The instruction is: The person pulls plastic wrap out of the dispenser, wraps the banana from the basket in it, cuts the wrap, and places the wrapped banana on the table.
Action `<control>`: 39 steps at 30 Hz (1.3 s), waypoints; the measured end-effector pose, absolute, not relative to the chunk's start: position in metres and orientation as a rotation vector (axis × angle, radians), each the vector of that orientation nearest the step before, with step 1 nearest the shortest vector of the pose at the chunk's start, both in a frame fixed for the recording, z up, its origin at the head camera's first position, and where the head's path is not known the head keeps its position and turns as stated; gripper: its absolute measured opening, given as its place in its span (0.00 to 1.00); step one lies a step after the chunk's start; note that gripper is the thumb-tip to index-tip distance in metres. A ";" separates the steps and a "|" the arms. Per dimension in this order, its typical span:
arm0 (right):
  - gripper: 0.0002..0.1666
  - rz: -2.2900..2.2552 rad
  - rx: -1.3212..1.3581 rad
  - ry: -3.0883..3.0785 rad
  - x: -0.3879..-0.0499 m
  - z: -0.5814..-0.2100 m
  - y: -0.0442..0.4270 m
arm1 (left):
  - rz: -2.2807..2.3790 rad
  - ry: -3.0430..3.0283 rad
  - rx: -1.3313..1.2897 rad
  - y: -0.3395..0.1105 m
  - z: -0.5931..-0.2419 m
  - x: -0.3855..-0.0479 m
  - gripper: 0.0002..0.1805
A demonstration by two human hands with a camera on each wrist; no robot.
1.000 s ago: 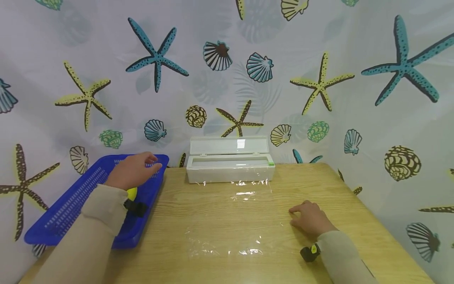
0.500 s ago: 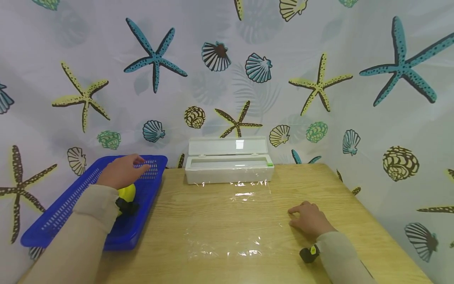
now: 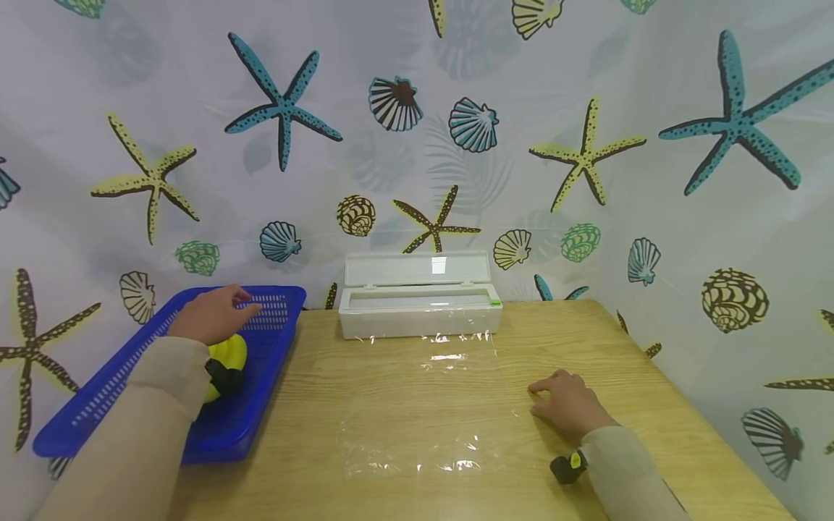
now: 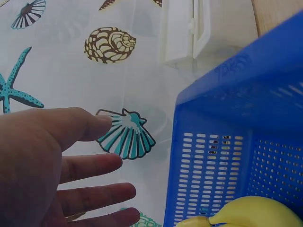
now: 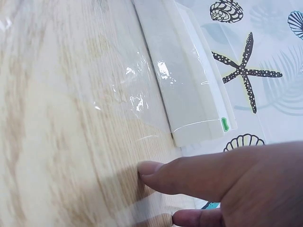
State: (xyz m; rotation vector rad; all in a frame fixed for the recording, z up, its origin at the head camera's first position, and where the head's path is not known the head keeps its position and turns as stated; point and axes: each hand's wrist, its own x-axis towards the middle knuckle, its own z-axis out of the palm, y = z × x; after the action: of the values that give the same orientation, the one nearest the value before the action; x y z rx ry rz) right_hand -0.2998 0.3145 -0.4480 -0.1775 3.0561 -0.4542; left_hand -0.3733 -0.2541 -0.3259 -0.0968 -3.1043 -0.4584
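My left hand [image 3: 211,315] hovers over the blue basket [image 3: 272,383], its fingers extended and apart with nothing held, as the left wrist view shows. Yellow bananas [image 3: 229,352] lie in the basket under my wrist, partly hidden by the sleeve and the black wrist camera; they also show at the lower right of the left wrist view [image 4: 258,213]. A sheet of clear film [image 3: 417,412] lies over the middle of the wooden table. To its right, my right hand [image 3: 570,405] rests with fingertips on the tabletop near the film's edge, holding nothing.
A white box [image 3: 422,320] with its lid [image 3: 417,269] raised stands at the table's back edge, the film reaching up to its front. A curtain [image 3: 417,166] printed with starfish and shells hangs behind and at both sides.
My left hand has moved left over the basket, and more of the bananas shows beneath it. The right hand stays in place. The head view has shifted slightly.
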 end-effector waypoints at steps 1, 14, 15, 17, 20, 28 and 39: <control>0.23 -0.450 -0.178 3.057 -0.300 -0.448 0.315 | -0.456 -3.107 -0.091 -0.256 -0.328 -0.376 0.36; 0.23 -0.453 -0.156 3.051 -0.297 -0.447 0.313 | -0.417 -3.206 -0.001 -0.271 -0.335 -0.387 0.38; 0.23 -0.452 -0.156 3.051 -0.297 -0.447 0.313 | -0.413 -3.213 0.008 -0.272 -0.336 -0.388 0.38; 0.23 -0.449 -0.158 3.053 -0.297 -0.447 0.313 | -0.411 -3.230 0.035 -0.275 -0.337 -0.390 0.40; 0.23 -0.451 -0.166 3.052 -0.297 -0.448 0.313 | -0.404 -3.248 0.076 -0.282 -0.342 -0.395 0.41; 0.23 -0.470 -0.180 3.054 -0.298 -0.449 0.315 | -0.408 -3.280 0.099 -0.298 -0.354 -0.405 0.45; 0.23 -0.469 -0.207 3.060 -0.299 -0.452 0.319 | -0.389 -3.300 0.028 -0.314 -0.367 -0.416 0.44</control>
State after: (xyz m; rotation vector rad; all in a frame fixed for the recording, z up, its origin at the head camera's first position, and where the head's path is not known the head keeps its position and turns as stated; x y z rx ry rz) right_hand -0.2988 0.3188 -0.4515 -0.2074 3.0597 -0.4694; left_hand -0.4165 -0.3137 -0.3671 0.0279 -3.2998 -0.3893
